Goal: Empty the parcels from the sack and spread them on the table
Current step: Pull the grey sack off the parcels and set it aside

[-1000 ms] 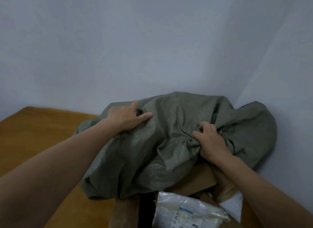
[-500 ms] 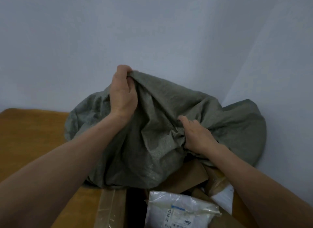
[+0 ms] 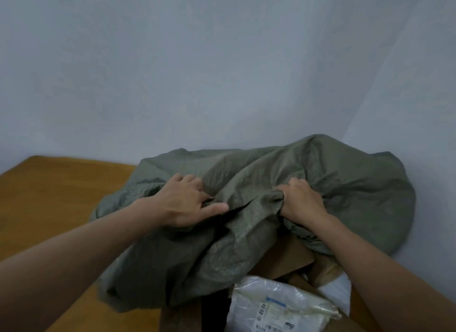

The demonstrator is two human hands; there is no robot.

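Observation:
A grey-green woven sack [image 3: 345,188] lies crumpled on the wooden table [image 3: 54,193] in the corner of the room. My left hand [image 3: 187,203] rests on the sack's left side, fingers pinching a fold. My right hand [image 3: 302,203] is clenched on a bunch of the fabric. At the sack's near edge parcels stick out: a brown cardboard box [image 3: 288,260] and a white plastic mailer [image 3: 276,304] with a barcode label. Whatever else is inside the sack is hidden.
Pale walls meet in a corner just behind and to the right of the sack. Bare wooden tabletop stretches to the left. Another brown box edge [image 3: 180,319] and a white bag [image 3: 338,292] lie at the bottom of the view.
My left hand, which had lifted a fold of the sack high half a second ago, has come back down onto the sack. The sack has flattened. My right hand keeps its grip.

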